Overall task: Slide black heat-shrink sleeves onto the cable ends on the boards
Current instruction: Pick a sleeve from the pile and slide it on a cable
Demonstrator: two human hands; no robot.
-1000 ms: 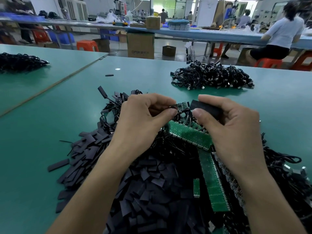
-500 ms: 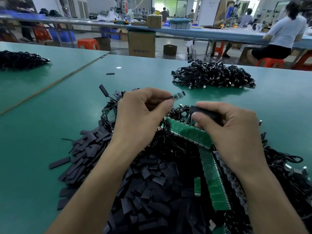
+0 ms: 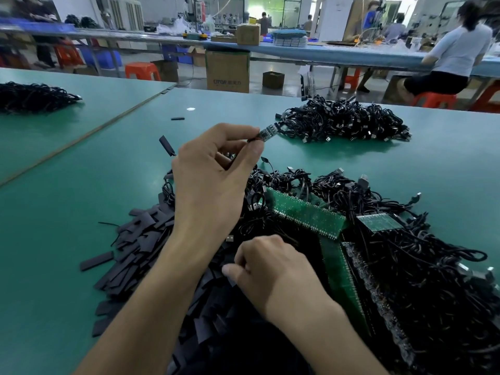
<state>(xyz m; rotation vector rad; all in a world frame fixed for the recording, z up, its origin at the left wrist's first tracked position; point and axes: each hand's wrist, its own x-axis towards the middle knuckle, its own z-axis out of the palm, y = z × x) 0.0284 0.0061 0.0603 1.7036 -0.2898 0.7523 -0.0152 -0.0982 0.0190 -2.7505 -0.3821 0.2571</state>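
Note:
My left hand [image 3: 211, 182] is raised above the table and pinches a cable end with its small bare board [image 3: 267, 133] between thumb and fingers. Lower down, my right hand [image 3: 267, 269] rests on the pile of flat black heat-shrink sleeves [image 3: 138, 244]. Its fingers are curled and its thumb pinches one sleeve at the top of the pile. Green board strips [image 3: 305, 215] lie in a tangle of black cables [image 3: 411, 266] to the right of both hands.
A heap of black cables [image 3: 343, 123] lies farther back on the green table [image 3: 67, 207]. Another dark heap [image 3: 32, 96] sits on the neighbouring table at far left. One loose sleeve [image 3: 177, 118] lies alone. People sit at benches behind.
My left hand lifted the cable end with its small board up and away from the strips. My right hand dropped from beside the board down onto the sleeve pile.

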